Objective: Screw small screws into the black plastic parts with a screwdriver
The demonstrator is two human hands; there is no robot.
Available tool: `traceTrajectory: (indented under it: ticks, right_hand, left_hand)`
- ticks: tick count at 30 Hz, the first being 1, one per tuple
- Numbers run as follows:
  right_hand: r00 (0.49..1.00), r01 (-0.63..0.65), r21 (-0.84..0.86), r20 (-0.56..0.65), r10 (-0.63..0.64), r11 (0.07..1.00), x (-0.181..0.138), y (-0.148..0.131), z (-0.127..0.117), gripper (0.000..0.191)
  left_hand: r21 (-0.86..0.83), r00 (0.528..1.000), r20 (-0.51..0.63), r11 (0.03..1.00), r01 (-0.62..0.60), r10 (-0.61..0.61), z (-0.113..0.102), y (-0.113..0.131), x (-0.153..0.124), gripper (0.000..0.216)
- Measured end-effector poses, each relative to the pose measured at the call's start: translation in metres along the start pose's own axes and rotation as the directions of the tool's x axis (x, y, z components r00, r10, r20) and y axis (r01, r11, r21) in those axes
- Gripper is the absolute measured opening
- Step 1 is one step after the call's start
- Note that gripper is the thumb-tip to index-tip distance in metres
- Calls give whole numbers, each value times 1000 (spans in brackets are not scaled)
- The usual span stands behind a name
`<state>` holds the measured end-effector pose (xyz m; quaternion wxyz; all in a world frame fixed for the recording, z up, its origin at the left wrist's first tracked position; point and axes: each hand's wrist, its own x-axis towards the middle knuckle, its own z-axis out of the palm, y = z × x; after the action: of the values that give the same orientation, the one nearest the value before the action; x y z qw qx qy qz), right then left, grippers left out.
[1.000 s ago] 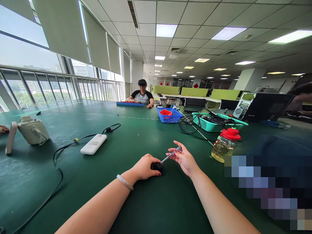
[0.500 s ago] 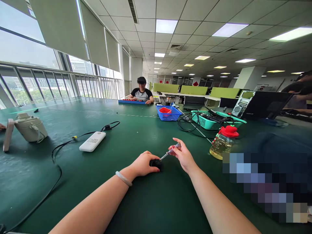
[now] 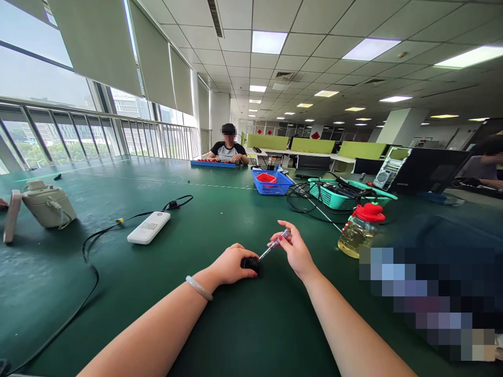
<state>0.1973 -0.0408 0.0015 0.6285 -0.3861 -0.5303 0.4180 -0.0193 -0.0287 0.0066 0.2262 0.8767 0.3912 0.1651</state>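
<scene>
On the green tabletop [image 3: 251, 324], my left hand [image 3: 231, 264] grips a small black object [image 3: 250, 265], with the thumb on the near side and fingers on the far side. Its kind is not clear, as the hand covers part of it. Between the fingers of my right hand [image 3: 295, 251] is a screwdriver [image 3: 275, 243] with a clear handle. It slants down to the left, and its metal tip meets the right upper side of the black object. Whether the tip sits in a screw is too small to tell.
A white power bank-like block [image 3: 149, 228] and a black cable [image 3: 94, 262] lie to the left. Rightward stand a red-lidded bottle [image 3: 357, 235], a blue basket [image 3: 273, 187] and a teal basket [image 3: 326, 196] of cables. Another person [image 3: 228, 149] sits across the table.
My right hand's fingers have shifted slightly on the screwdriver handle. My left hand and the black object stay in place. The person across has moved a hand inward.
</scene>
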Motion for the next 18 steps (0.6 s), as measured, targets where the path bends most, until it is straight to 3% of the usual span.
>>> traceTrajectory:
  ticks: [18]
  right_hand:
    - [1000, -16, -35, 19, 16, 999, -1, 0, 0, 51]
  left_hand:
    - [-9, 1000, -5, 1000, -3, 3, 0, 0, 0, 45]
